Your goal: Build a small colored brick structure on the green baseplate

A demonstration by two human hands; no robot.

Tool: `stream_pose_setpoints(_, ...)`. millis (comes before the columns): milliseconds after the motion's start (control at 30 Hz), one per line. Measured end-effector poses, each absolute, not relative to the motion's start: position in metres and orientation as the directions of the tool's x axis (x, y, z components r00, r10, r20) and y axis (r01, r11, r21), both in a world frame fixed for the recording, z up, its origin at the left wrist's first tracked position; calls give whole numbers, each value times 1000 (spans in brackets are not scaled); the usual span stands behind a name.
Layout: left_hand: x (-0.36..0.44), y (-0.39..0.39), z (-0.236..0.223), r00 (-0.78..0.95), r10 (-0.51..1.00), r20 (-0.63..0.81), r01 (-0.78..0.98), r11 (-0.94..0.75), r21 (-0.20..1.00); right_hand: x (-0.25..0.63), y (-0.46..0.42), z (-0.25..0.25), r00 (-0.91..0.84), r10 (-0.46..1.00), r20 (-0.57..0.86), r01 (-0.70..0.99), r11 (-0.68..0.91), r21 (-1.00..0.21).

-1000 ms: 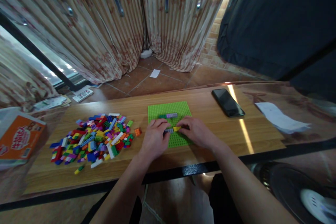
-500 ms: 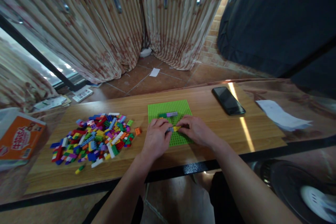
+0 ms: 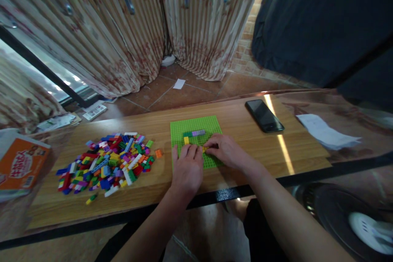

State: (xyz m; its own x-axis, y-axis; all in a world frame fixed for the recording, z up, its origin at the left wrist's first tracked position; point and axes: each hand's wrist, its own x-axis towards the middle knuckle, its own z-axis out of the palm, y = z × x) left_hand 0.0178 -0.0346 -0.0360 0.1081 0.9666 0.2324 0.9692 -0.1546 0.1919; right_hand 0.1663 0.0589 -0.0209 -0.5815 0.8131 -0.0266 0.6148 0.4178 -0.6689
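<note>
A light-green studded baseplate (image 3: 196, 123) lies on the table under both hands. On it stand a green brick (image 3: 187, 134), a purple-grey brick (image 3: 199, 133) in line with it, and a yellow brick (image 3: 186, 141) at the green one's near side. My left hand (image 3: 186, 172) rests palm down over the plate's near left part, fingers stretched out and slightly apart, covering whatever lies below. From the right, my right hand (image 3: 226, 150) pinches a small yellow brick (image 3: 204, 149) low over the plate, close to my left fingertips.
Left of the plate spreads a heap of mixed bricks (image 3: 107, 161), with an orange brick (image 3: 158, 153) beside it. A black phone (image 3: 264, 116) and white paper (image 3: 327, 131) lie to the right. An orange-and-white box (image 3: 23, 163) stands at far left.
My left hand has shifted nearer to me and flattened, uncovering the yellow brick beside the green one. The grey brick seen between the hands is now hidden. My right hand keeps its pinch.
</note>
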Motion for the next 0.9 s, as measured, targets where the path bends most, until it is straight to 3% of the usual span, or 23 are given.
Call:
stream_pose_setpoints(233, 35, -42, -42, 117, 975, 188, 993, -117, -15, 165, 57, -23, -572, 820, -20, 629, 423, -653)
stream_pose_setpoints(600, 43, -35, -25, 178, 968, 177, 980, -158, -118, 168, 66, -25, -611, 791, -34, 589, 426, -687)
stream_pose_setpoints(733, 35, -29, -20, 192, 970, 146, 981, -189, -40, 168, 67, -25, -608, 792, -60, 586, 396, -707)
stream_pose_setpoints(900, 14, -15, -20, 142, 985, 93, 957, -161, 241, 170, 64, -27, -587, 809, -28, 587, 402, -703)
